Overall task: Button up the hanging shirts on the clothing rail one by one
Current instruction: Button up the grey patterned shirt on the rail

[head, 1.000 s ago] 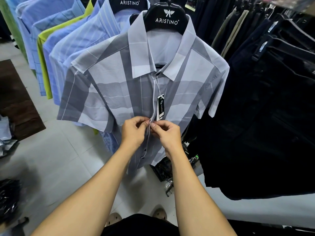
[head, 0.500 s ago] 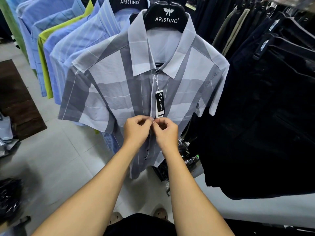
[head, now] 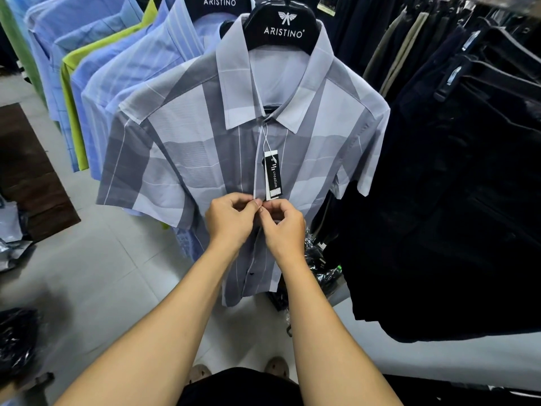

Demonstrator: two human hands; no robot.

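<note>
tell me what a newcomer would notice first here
The grey checked shirt hangs centre frame on a black hanger, with a black tag dangling down its front. Just below the tag, the left hand and right hand pinch the shirt's front edges together. To the left, blue shirts and a lime green shirt hang in a row; dark trousers fill the right.

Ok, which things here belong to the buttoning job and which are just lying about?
Job: grey checked shirt, left hand and right hand pinching its front edges; blue shirts behind.
Lying about: dark trousers, brown mat, plastic packaging.
</note>
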